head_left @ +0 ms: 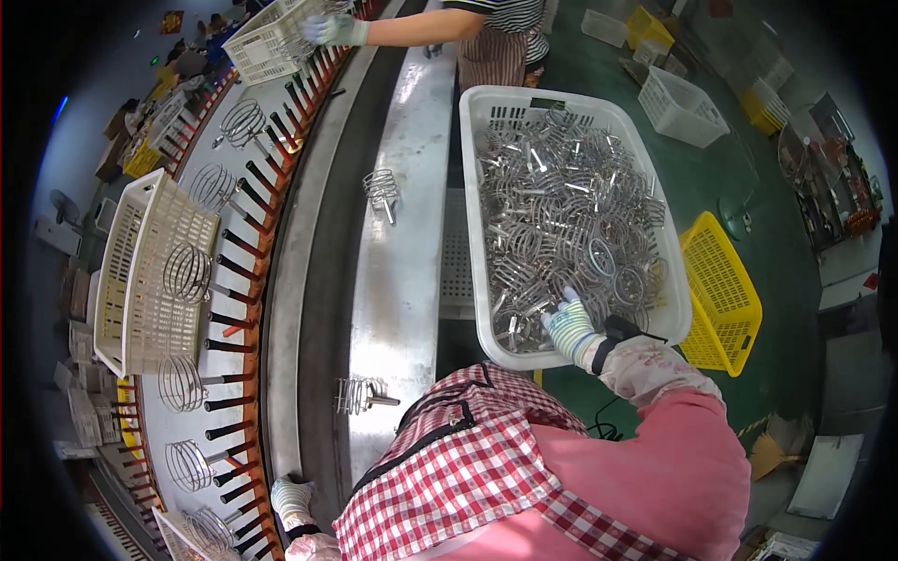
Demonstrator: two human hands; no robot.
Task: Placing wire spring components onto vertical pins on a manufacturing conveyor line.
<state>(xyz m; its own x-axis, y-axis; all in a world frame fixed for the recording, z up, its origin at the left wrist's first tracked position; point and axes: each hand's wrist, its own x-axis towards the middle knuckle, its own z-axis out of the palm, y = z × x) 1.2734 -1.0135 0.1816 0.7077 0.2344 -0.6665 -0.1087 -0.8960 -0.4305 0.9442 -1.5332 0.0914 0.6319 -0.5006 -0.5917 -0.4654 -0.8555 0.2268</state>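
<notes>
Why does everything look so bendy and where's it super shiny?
Head view: the fisheye lens bends straight edges, probably why the row of black handles curves; the picture's corners are black too. Head view: bright glare sits on the metal ledge, and the wire pieces in the white crate glint.

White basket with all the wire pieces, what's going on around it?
The person's gloved right hand is at the near end of the white basket, over a heap of coiled wire pieces; any grip is unclear. The gloved left hand is beside the row of black handles. Two more coils lie on the metal ledge between. Farther up, a co-worker's gloved hand is by a cream crate.
</notes>
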